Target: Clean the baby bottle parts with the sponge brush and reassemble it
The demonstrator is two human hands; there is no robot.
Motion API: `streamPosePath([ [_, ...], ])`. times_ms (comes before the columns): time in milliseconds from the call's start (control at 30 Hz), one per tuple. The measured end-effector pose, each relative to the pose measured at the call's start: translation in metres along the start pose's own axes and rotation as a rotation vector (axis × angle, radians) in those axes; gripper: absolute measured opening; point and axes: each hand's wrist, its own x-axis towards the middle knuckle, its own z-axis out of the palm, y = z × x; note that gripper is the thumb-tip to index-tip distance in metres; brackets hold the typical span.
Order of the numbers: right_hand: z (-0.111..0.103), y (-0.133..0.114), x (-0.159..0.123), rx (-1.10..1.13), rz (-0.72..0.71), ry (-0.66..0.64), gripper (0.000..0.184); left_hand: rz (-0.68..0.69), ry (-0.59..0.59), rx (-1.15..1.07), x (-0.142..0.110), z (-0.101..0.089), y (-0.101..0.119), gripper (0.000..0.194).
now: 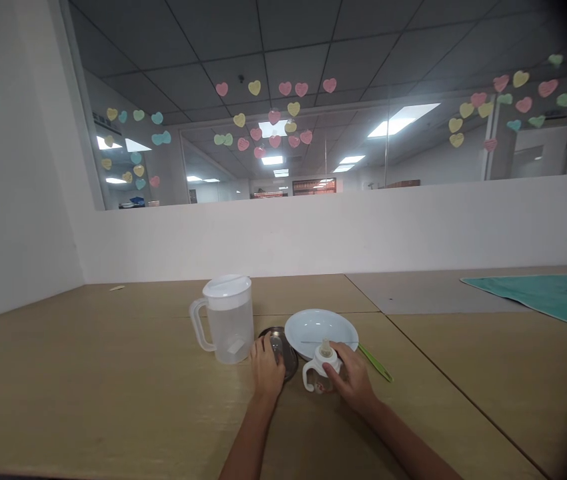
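I can't read a single word or number from where I'm standing. Pink, yellow, green and blue heart-shaped notes (274, 117) dot the window (358, 137), but anything that may be written on them is too small to make out. The handled cup (322, 365) has a little reddish mark (319, 387) low on its clear body, and that's too tiny to read as well. Low on the lidded pitcher (232, 323) there's a pale patch (236, 347), perhaps a label, its surface too blurred to decipher.
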Motion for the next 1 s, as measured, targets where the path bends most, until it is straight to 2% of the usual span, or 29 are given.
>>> streamPosePath([
  [167,0.000,0.000,0.001,0.002,-0.002,0.003,0.027,-0.079,-0.002,0.043,-0.001,0.001,0.000,0.043],
  [233,0.000,0.000,0.001,0.001,-0.004,0.008,0.027,-0.083,0.067,-0.021,-0.001,-0.004,0.002,0.041],
  [300,0.000,0.000,0.001,-0.002,-0.008,0.009,0.027,-0.055,0.183,-0.154,0.000,-0.008,0.004,0.042],
  [433,0.001,0.002,-0.001,-0.013,-0.013,0.000,0.027,0.098,0.387,-0.454,-0.005,-0.011,0.007,0.045],
  [533,0.003,0.002,-0.003,-0.035,-0.036,0.018,0.029,0.246,0.460,-0.567,-0.014,-0.005,0.014,0.043],
  [633,0.005,0.003,-0.005,-0.051,-0.046,0.032,0.035,0.369,0.481,-0.648,-0.023,0.001,0.025,0.044],
  [800,0.006,0.002,-0.007,-0.060,-0.046,0.035,0.046,0.601,0.462,-0.560,-0.029,0.004,0.041,0.046],
  [1000,0.006,0.003,-0.008,-0.074,-0.069,0.023,0.049,0.668,0.496,-0.453,-0.029,0.006,0.043,0.047],
])
